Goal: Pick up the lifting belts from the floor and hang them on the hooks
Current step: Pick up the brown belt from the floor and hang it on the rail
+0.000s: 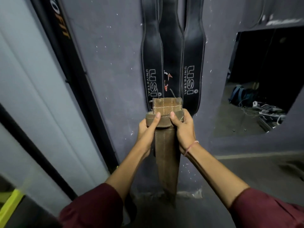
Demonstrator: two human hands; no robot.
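Yellow-green edge (pixel 9 206): bottom-left corner, blurred; I cannot tell what it is.
Pale panel (pixel 32 96): fills the left side and slants up toward the wall.
Black post (pixel 69 51): between panel and wall, with orange letters "FIT".
Wall (pixel 111 71): dark grey, flecked with white chips.
Left sleeve (pixel 92 206): maroon, with the forearm bare.
Left hand (pixel 147 129): grips the left side of the brown belt's top, thumb pressed on the front and fingers curled behind.
Brown belt (pixel 166 155): worn, with pale stitching. It is held up against the wall in front of the black belts' lower ends. Its wide top is in both hands. Its tail hangs straight down between the forearms, tip near the foot of the wall.
Prongs (pixel 172 93): two thin dark ones stick up at the brown belt's top edge; hook or buckle, I cannot tell.
Black belts (pixel 193 51): three hang side by side flat on the wall. The outer two read "USI UNIVERSAL" and the middle one has a red-and-white mark. Their tops are out of frame.
Right hand (pixel 182 129): holds the top's right side, thumb on the front and fingers wrapped behind.
Thread (pixel 190 147): pink, round the right wrist.
Right sleeve (pixel 266 209): maroon.
Opening (pixel 263 63): dark, in the wall at right, with a blue bag (pixel 238 96) and tangled cables (pixel 269 112) inside.
Floor (pixel 246 170): grey, lower right.
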